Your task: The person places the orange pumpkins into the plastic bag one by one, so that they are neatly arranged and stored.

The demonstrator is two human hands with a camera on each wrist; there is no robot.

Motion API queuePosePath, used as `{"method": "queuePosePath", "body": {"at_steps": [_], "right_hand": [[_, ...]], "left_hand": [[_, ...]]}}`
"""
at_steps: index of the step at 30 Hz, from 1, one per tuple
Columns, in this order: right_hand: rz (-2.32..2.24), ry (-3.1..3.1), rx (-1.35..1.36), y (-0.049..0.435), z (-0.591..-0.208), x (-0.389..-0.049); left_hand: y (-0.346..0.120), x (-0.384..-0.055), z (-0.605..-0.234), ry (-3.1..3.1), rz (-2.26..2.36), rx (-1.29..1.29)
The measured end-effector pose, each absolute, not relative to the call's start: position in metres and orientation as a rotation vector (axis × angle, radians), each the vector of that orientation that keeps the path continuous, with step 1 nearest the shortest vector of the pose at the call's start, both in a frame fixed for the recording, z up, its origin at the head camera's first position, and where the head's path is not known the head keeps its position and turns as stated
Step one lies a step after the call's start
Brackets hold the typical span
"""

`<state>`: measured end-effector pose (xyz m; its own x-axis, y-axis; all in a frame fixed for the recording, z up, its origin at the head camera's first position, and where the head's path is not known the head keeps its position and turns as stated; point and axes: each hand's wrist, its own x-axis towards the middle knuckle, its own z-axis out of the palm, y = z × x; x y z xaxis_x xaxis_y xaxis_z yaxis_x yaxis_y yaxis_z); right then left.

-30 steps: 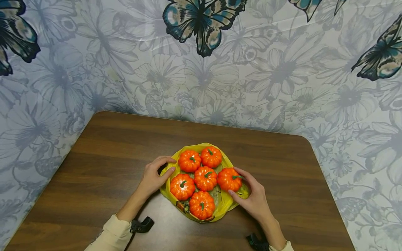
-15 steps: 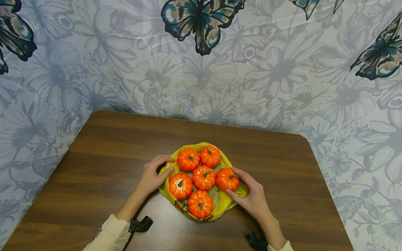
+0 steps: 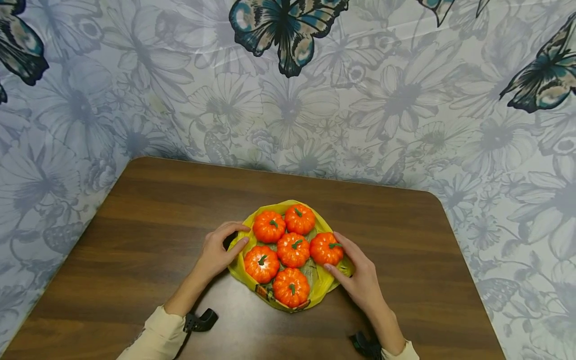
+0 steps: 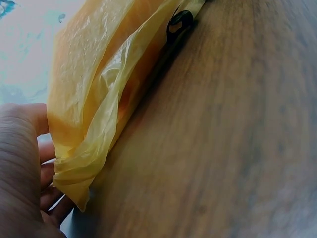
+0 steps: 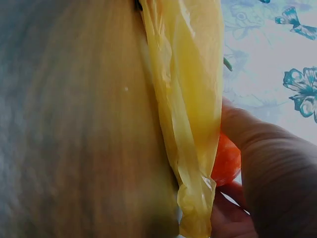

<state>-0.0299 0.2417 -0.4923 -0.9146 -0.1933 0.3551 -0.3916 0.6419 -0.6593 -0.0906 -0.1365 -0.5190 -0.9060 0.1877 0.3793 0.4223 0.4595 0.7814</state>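
Observation:
Several small orange pumpkins (image 3: 293, 249) with green stems sit in a round yellow plastic bag (image 3: 323, 284) whose sides are folded down into a low wall. On the left, my left hand (image 3: 218, 252) grips the bag's edge; in the left wrist view its thumb and fingers meet the yellow film (image 4: 74, 109). My right hand (image 3: 361, 276) holds the opposite side, thumb and forefinger spread around the rightmost pumpkin (image 3: 326, 248) and the bag's wall. In the right wrist view that pumpkin (image 5: 228, 161) shows orange behind the wall, and the fingers are partly hidden.
A brown wooden table (image 3: 148, 215) carries the bag. Behind it hangs a pale backdrop (image 3: 382, 135) with flowers and butterflies. Black wrist cameras (image 3: 202, 320) are strapped below both hands, under cream sleeves.
The bag with its pumpkins has turned slightly counterclockwise: the front pumpkin shifted right and the rightmost one moved away from me. Both hands stay at its sides.

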Motion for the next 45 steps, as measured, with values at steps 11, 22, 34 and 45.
{"method": "queuePosePath", "body": {"at_steps": [11,22,34,45], "right_hand": [[1.149,-2.6,0.436,0.243,-0.494,-0.031],[1.157,-2.549,0.321,0.257,-0.494,-0.031],[1.126,-2.575,0.354,0.267,-0.496,-0.032],[1.119,-2.585,0.347,0.279,-0.495,-0.033]], "left_hand": [[-0.131,-0.087,-0.518,-2.47,-1.377,-0.497],[-0.121,-0.083,-0.517,-2.429,-1.42,-0.446],[-0.119,-0.086,-0.519,-2.442,-1.406,-0.45],[-0.121,-0.086,-0.523,-2.389,-1.497,-0.46]]}}
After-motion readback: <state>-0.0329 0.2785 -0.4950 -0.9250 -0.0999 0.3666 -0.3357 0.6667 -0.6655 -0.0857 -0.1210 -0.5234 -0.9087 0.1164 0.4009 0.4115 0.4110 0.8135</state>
